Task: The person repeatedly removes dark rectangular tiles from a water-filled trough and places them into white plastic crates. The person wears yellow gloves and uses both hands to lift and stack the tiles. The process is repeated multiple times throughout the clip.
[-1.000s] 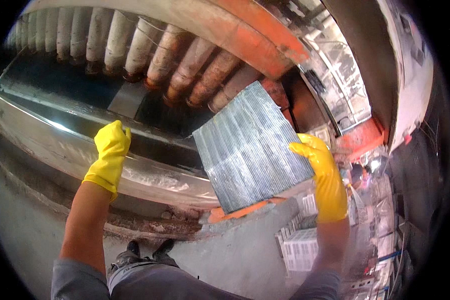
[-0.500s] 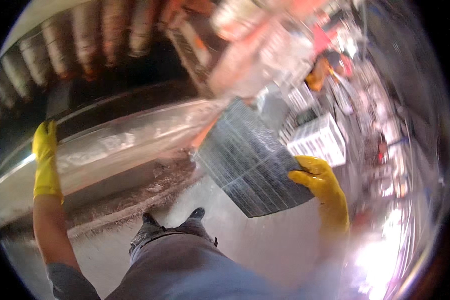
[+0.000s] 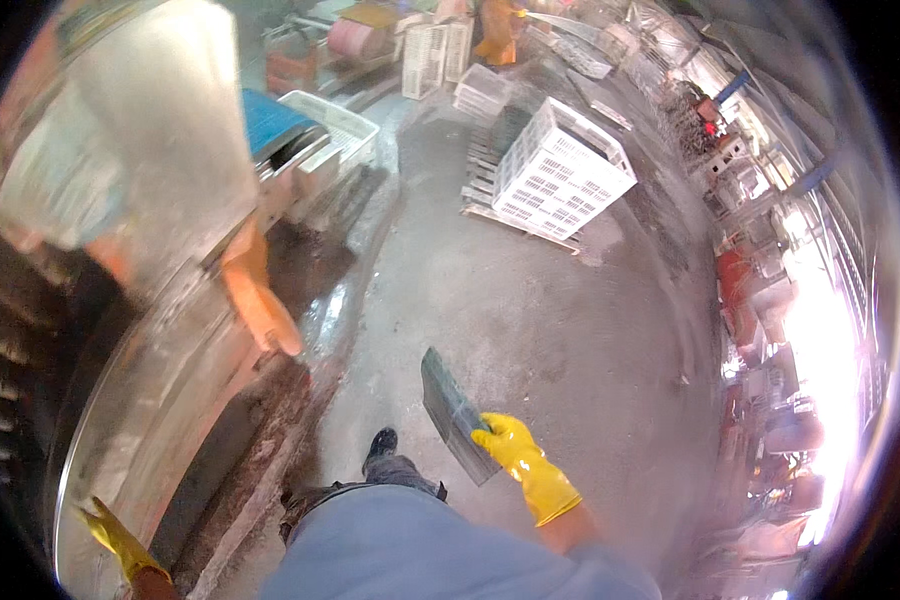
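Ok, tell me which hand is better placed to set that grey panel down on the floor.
Right. The right hand already grips the grey ribbed panel by its lower edge, out over the concrete floor. The left hand is low at the picture's left, by the metal trough rim, well apart from the panel.

Factory floor: steel machine (image 3: 160, 400), white crates (image 3: 560, 170)

Right hand (image 3: 510, 445), in a yellow rubber glove, sits at five o'clock, fingers clamped shut, forearm bare. Left hand (image 3: 110, 535), likewise gloved, extends low at eight o'clock; its grip is indeterminate.
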{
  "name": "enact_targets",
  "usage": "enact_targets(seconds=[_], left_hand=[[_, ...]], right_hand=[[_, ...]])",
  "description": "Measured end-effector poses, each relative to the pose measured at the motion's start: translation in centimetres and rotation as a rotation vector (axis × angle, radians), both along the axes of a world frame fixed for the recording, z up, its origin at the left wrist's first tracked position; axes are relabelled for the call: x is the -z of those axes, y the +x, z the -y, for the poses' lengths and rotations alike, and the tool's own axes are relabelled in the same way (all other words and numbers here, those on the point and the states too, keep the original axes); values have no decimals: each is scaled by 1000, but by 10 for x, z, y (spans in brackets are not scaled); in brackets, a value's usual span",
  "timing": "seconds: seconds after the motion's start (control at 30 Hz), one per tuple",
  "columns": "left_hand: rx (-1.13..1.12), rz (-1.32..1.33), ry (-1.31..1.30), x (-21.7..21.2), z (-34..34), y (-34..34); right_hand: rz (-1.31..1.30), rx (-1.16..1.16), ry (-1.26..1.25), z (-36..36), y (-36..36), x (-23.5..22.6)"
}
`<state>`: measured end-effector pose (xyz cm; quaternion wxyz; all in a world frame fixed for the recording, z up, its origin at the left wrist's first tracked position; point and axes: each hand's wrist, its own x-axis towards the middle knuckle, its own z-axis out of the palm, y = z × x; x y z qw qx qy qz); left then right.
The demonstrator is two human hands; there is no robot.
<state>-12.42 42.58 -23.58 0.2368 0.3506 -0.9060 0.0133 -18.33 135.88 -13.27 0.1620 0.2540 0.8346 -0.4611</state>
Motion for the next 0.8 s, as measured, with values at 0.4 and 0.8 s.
enact_targets(seconds=[0.4, 0.8], left_hand=[[509, 1093, 1074, 104, -424, -98], [1216, 1302, 204, 157, -534, -561]], right_hand=[[143, 121, 176, -132, 12, 90], [475, 143, 272, -164, -34, 132]])
